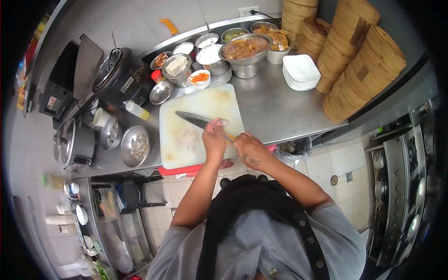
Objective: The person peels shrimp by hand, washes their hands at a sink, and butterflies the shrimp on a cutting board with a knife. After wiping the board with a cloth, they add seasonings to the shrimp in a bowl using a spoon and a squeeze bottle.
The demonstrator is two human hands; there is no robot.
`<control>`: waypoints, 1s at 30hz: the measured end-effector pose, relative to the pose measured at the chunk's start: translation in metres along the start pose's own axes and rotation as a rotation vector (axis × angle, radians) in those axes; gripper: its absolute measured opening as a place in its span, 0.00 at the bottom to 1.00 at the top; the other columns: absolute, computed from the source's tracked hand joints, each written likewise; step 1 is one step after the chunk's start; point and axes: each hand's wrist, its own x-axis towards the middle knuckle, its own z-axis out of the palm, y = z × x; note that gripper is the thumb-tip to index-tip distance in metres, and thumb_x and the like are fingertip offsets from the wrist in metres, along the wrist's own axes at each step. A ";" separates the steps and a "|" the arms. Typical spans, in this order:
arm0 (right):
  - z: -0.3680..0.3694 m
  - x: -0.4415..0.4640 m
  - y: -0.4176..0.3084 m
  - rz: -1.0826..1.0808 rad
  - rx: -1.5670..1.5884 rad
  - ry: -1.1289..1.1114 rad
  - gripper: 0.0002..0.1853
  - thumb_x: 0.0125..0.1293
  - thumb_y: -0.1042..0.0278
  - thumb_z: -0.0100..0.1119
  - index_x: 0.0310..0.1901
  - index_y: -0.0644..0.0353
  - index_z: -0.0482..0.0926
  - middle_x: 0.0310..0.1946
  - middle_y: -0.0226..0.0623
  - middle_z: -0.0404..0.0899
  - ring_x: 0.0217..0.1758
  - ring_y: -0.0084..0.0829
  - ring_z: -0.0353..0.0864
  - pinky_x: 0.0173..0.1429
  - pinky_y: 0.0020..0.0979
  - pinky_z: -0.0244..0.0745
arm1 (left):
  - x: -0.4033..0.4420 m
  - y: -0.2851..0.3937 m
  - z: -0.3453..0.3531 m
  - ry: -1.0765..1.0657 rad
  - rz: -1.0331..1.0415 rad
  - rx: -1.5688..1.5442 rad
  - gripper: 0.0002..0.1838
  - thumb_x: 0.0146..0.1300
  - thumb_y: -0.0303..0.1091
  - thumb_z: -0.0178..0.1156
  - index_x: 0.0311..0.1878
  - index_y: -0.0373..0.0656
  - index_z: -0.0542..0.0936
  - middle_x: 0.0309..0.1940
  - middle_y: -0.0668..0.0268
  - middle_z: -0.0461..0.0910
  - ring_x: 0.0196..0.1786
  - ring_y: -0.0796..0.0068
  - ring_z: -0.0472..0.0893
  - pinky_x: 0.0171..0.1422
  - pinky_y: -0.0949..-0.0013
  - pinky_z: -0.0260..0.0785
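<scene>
Well, my right hand (251, 149) is wrapped round the orange handle of a knife (190, 118), its long dark metal blade tapering to a point over the cutting board (205, 100). My left hand (214, 135) is drawn in narrow beside the blade, near the handle, fingertips pinching a small, pale, glassy-looking piece (224, 122); I can't tell what it is. The board is a white slab with rounded corners, blotched yellow-brown, with a faintly pinkish patch toward my side.

To the left on the smooth steel counter (268, 102) sits a round, shiny metal bowl (132, 161) of slick greyish lumps that look like shrimp (139, 146). Near it is a see-through squeeze bottle (137, 110), yellow at one end. Behind the board I have a small white bowl (200, 86) of bright orange strips, a steel pot (181, 81) with smooth white blocks, and a wide metal basin (246, 61) heaped with moist, brownish-pink food. Farther right are a stack of square white plates (301, 74), soft at the corners, and tall round towers of woody bamboo steamers (361, 70).

On the black cooker (123, 70) I see a round white emblem (126, 87) with pale marks beside it, too blurred to read.
</scene>
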 end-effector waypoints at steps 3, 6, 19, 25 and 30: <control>-0.006 -0.027 0.001 0.088 0.106 -0.021 0.08 0.71 0.69 0.48 0.40 0.66 0.72 0.37 0.51 0.75 0.44 0.53 0.73 0.49 0.48 0.69 | 0.044 -0.012 -0.043 0.159 -0.007 -0.023 0.15 0.73 0.38 0.56 0.54 0.36 0.77 0.34 0.69 0.78 0.32 0.83 0.72 0.36 0.77 0.66; -0.013 -0.080 0.025 0.288 0.153 -0.189 0.13 0.72 0.63 0.45 0.39 0.66 0.74 0.38 0.53 0.78 0.46 0.55 0.75 0.50 0.49 0.70 | 0.040 0.029 -0.087 -0.010 -0.027 0.237 0.21 0.69 0.46 0.59 0.58 0.43 0.76 0.34 0.70 0.76 0.26 0.85 0.69 0.23 0.79 0.60; 0.008 -0.158 0.129 0.784 -0.080 -0.145 0.19 0.72 0.53 0.48 0.45 0.60 0.80 0.39 0.53 0.82 0.45 0.55 0.81 0.52 0.46 0.75 | 0.042 -0.062 -0.185 0.042 0.150 0.417 0.15 0.60 0.19 0.56 0.51 0.38 0.70 0.37 0.60 0.80 0.36 0.71 0.81 0.37 0.69 0.73; 0.028 -0.006 0.013 0.244 -0.057 0.008 0.17 0.60 0.70 0.62 0.50 0.62 0.73 0.40 0.49 0.78 0.44 0.49 0.79 0.48 0.45 0.75 | 0.041 -0.054 -0.190 -0.208 0.465 1.029 0.18 0.48 0.22 0.62 0.45 0.43 0.77 0.43 0.61 0.79 0.51 0.56 0.75 0.58 0.54 0.62; 0.091 0.064 0.025 0.119 -0.283 -0.198 0.20 0.55 0.76 0.60 0.49 0.65 0.68 0.39 0.50 0.74 0.43 0.51 0.78 0.50 0.49 0.75 | 0.040 -0.059 -0.207 -0.108 0.440 0.976 0.18 0.47 0.25 0.64 0.44 0.43 0.78 0.43 0.61 0.78 0.51 0.56 0.75 0.57 0.55 0.64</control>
